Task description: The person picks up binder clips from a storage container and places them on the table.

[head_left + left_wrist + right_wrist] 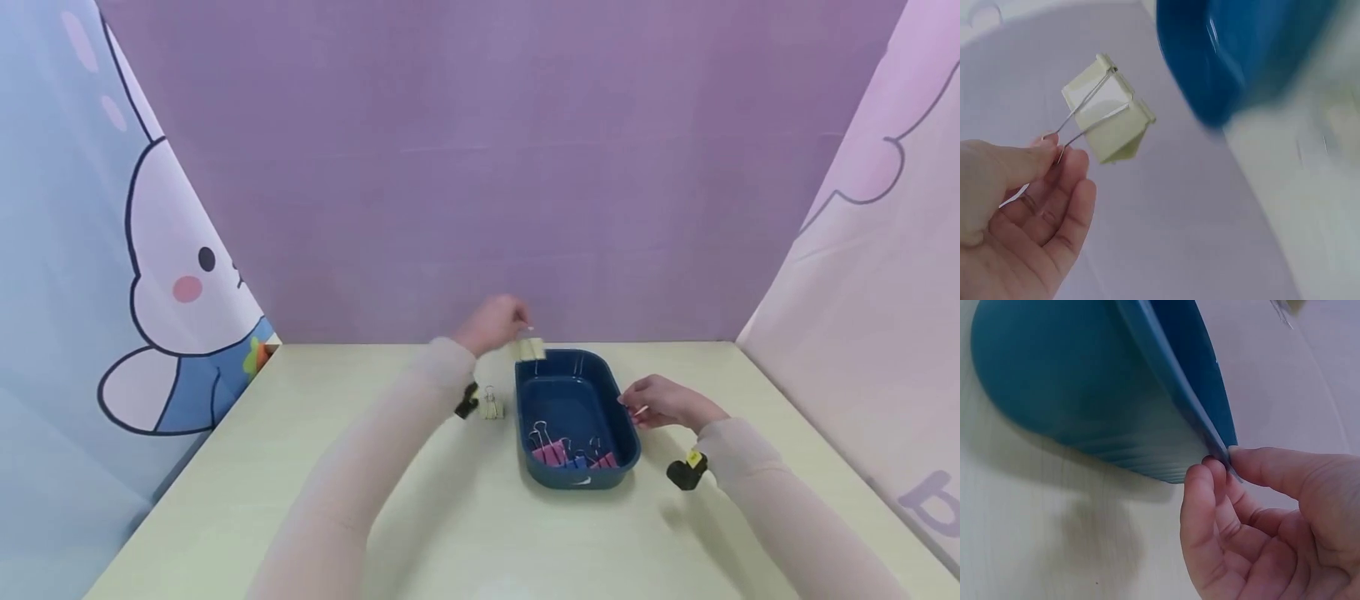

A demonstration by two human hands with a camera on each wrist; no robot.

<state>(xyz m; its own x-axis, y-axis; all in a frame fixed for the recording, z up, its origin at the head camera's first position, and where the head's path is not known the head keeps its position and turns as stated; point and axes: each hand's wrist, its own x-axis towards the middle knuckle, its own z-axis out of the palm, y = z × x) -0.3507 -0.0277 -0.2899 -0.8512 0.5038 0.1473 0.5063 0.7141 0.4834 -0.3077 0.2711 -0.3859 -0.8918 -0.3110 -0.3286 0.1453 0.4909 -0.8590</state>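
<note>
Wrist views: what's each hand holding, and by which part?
Left hand: yellow binder clip, pinched by its wire handle. Right hand: blue tray, pinched at its rim.

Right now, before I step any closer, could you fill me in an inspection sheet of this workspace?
Surface: pale table, carrying a dark blue tray.
Job's things: one pale yellow clip held up, apart from the tray; a second yellow clip on the table, left of the tray; pink clips and a blue clip inside the tray's near end.
Clutter: nothing seen.
Left hand: pinches the first yellow clip by its wire handles.
Right hand: pinches the tray's rim.
Cables: nothing seen.
Surroundings: purple backdrop behind; printed sheets at left and right.
</note>
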